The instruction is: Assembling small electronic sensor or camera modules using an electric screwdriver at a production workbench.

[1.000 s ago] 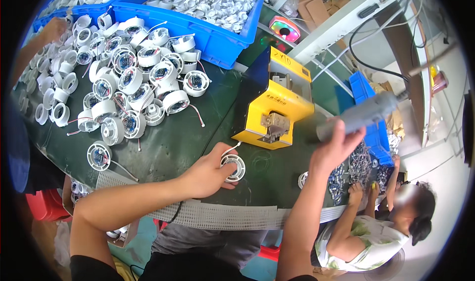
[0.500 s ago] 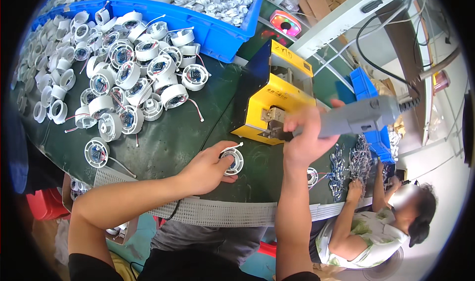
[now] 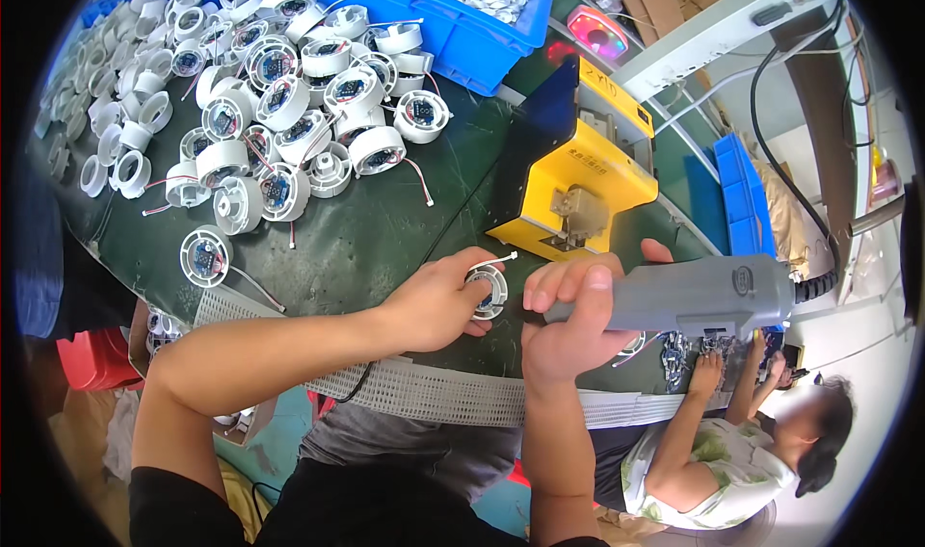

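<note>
My left hand [image 3: 438, 299] is closed on a white round plastic housing [image 3: 494, 293] just above the green table, its thumb inside the ring. A short white lead with a small connector [image 3: 513, 255] sticks out over the top of it. My right hand [image 3: 575, 324] grips a grey electric screwdriver [image 3: 699, 295], held nearly level with its body pointing right. The tool's tip end is hidden behind my right fingers, close to the housing. Behind both hands stands a yellow and black screw feeder [image 3: 568, 176].
Many white housings with blue circuit boards [image 3: 279, 104] are heaped at the left. One housing [image 3: 205, 256] lies near the front edge. Blue bins [image 3: 472, 41] stand behind the heap. At the right, a co-worker [image 3: 713, 460] handles small wired parts [image 3: 676, 362]. A black coiled cable [image 3: 817, 285] trails from the screwdriver.
The screwdriver has come away from the screw feeder, toward me and nearer the housing. My left hand still holds the housing. The whole view has shifted slightly.
</note>
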Demonstrator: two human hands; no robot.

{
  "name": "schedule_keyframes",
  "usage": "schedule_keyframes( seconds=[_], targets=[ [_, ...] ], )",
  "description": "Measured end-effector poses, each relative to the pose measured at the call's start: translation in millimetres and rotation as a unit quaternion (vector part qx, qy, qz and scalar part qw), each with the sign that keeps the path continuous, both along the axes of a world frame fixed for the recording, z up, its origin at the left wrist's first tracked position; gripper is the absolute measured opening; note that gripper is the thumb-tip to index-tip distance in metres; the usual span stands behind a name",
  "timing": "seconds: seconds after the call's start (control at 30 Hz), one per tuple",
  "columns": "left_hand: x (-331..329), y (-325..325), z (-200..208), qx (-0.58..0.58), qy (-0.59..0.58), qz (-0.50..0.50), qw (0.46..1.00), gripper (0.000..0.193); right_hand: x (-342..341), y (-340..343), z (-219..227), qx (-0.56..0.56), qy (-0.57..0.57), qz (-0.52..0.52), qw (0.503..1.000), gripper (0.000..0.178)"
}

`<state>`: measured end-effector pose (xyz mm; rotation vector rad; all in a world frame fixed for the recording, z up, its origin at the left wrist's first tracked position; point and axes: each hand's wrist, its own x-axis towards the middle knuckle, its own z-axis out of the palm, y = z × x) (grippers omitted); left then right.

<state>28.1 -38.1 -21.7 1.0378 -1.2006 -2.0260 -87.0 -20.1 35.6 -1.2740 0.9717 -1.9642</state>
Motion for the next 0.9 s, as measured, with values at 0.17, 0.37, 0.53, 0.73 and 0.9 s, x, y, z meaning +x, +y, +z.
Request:
schedule_keyframes(
  seconds=[0.17, 0.37, 0.53, 0.73, 0.9],
  targets=[
    [1, 1, -3, -0.007, 0.002, 0.001, 1.0, 0.032, 4, -1, -4, 0.004, 0.012, 0.006, 1.0, 0.05],
    [1, -3, -4, -0.019, -0.006, 0.0, 1.0, 0.031, 3, -7, -14, -0.005, 0.035, 0.026, 0.999, 0.048],
    [-5, -3, -2, -0.043, -0.015, 0.005, 0.999, 0.03, -4, -5, -17, -0.032, 0.101, 0.048, 0.993, 0.041],
    [8, -7, 14, -0.089, -0.083, -0.025, 0.992, 0.028, -17, 1, -24, 0.024, 0.184, 0.07, 0.98, 0.053],
    [70, -39, 60, -0.46, -0.366, 0.27, 0.762, 0.034, -109, 41, 14, 0.132, 0.506, -0.09, 0.848, 0.071]
  ],
)
